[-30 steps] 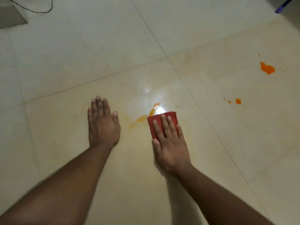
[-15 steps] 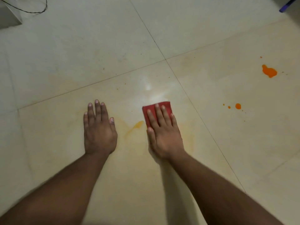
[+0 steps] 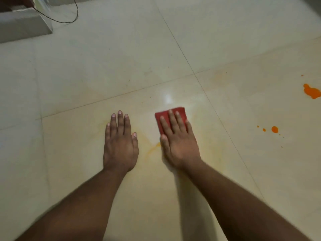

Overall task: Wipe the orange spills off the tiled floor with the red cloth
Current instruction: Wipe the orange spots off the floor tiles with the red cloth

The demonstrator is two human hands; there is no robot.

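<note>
Tiled floor [image 3: 225, 40] | red cloth [image 3: 178, 112] mostly under R hand [image 3: 178, 145] | big spill [image 3: 311, 91] cut off

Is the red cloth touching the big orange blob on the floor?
Apart. The head view shows the red cloth under the right hand, with bare floor before the big orange blob.

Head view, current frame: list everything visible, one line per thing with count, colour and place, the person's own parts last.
red cloth: one, red, folded flat on the tiled floor under the right hand's fingers.
large orange spill: one, bright orange, far right edge.
small orange drops: one blob with a few specks beside it, orange, right of the cloth.
faint orange smear: one, pale orange, between the two hands.
tiled floor: cream tiles with thin grout lines.
grey box: one, top left corner.
black cable: one, looping beside the box.
left hand: flat on the floor, fingers straight.
right hand: fingers straight, pressing the cloth.
</note>
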